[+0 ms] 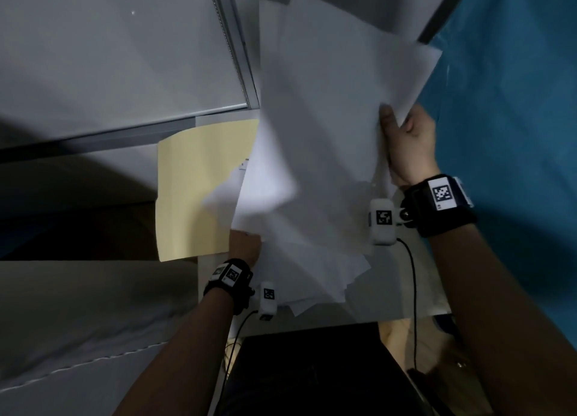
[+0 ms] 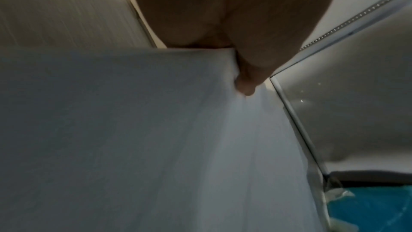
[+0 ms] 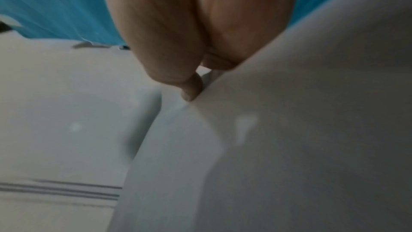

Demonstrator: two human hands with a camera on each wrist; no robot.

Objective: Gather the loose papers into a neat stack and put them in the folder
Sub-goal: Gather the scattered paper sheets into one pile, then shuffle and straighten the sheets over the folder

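Note:
A loose, fanned bundle of white papers (image 1: 318, 141) is lifted in the middle of the head view, its sheets askew. My right hand (image 1: 406, 141) grips the bundle's right edge, thumb on top; the right wrist view shows my thumb (image 3: 191, 91) pressed on a sheet of the papers (image 3: 289, 147). My left hand (image 1: 245, 247) holds the lower left edge, its fingers hidden under the sheets; in the left wrist view my thumb (image 2: 245, 87) pinches the papers (image 2: 156, 130). A pale yellow folder (image 1: 193, 191) lies flat to the left, partly covered by the sheets.
A white table (image 1: 390, 297) lies under the papers, its near edge just below them. A blue cloth (image 1: 512, 119) hangs at the right. A grey cabinet or panel (image 1: 109, 56) with a metal rail fills the upper left. A dark object (image 1: 312, 369) sits below the table edge.

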